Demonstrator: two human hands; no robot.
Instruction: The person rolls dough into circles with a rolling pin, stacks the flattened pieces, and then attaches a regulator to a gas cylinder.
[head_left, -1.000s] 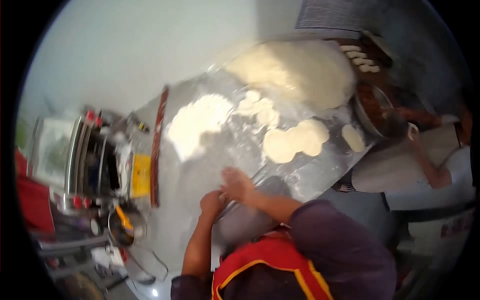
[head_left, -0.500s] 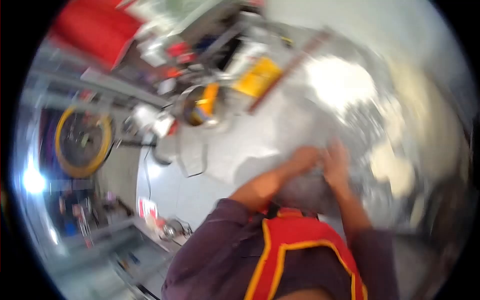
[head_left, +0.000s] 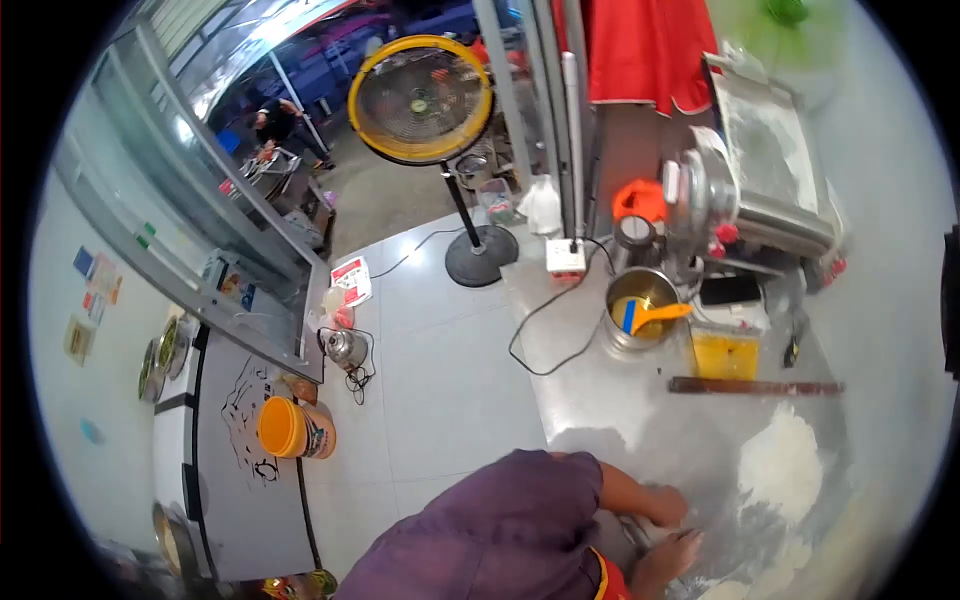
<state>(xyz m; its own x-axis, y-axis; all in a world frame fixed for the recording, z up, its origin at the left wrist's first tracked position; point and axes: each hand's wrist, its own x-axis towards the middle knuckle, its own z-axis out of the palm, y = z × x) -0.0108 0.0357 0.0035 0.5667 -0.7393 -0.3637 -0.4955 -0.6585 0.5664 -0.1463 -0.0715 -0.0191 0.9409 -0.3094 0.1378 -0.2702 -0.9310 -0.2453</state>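
Observation:
My left hand point(head_left: 666, 506) is low over the metal worktop point(head_left: 620, 415), its fingers curled. Just below it, my right hand point(head_left: 682, 550) is also curled, close to the left one. A pale patch shows between them; what they grip is too small and partly hidden to name. White flour point(head_left: 785, 465) lies heaped on the worktop to the right of both hands. Beyond it rests a dark brown rod point(head_left: 755, 387), like a rolling pin.
Farther back stand a metal pot point(head_left: 640, 345) with an orange-handled brush point(head_left: 660, 313), a yellow container point(head_left: 725, 355), a phone point(head_left: 730, 291) and a metal machine point(head_left: 775, 150). A cord point(head_left: 545, 372) crosses the worktop. A fan point(head_left: 420, 105) and orange bucket point(head_left: 285, 430) stand left.
My view has swung left, so the doorway, fan and floor show more and the hands sit lower in the picture. The hands stay close together over the worktop.

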